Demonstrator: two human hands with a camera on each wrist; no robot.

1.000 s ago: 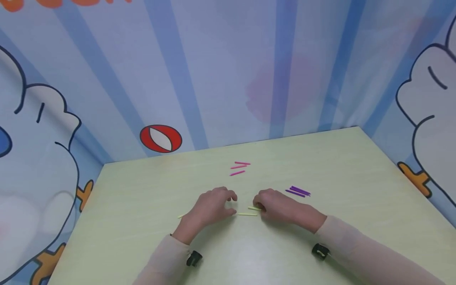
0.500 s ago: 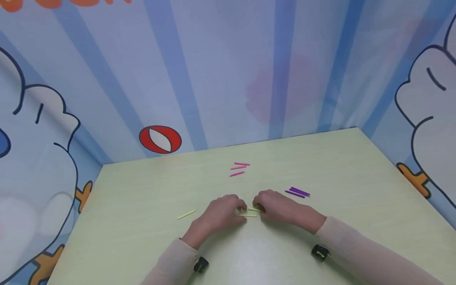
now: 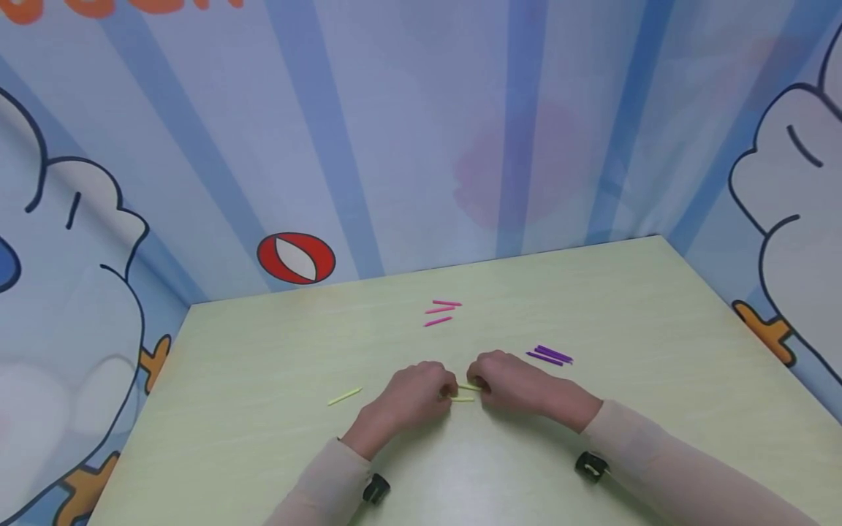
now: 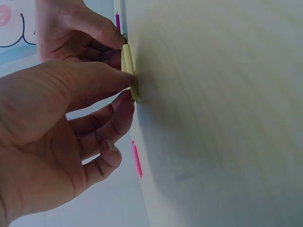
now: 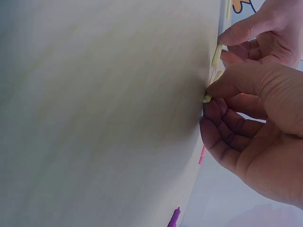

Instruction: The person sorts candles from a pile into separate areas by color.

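My left hand pinches one end of a thin pale-yellow stick between thumb and forefinger, low over the light table. Just beyond it, a second yellow stick has its right end between the thumb and fingers of my right hand. The two sticks lie almost side by side, bridging the small gap between the hands. In the left wrist view the held stick slants along the table surface. The right wrist view shows the right thumb covering the middle of its stick.
A third yellow stick lies left of my left hand. Several purple sticks are bunched behind my right wrist. Farther back rest three pink sticks. A printed backdrop rises along the table's far edge.
My left hand has moved right and slightly nearer, and its fingers have closed on the near yellow stick. The left-hand yellow stick is now uncovered. My right hand has stayed in place.
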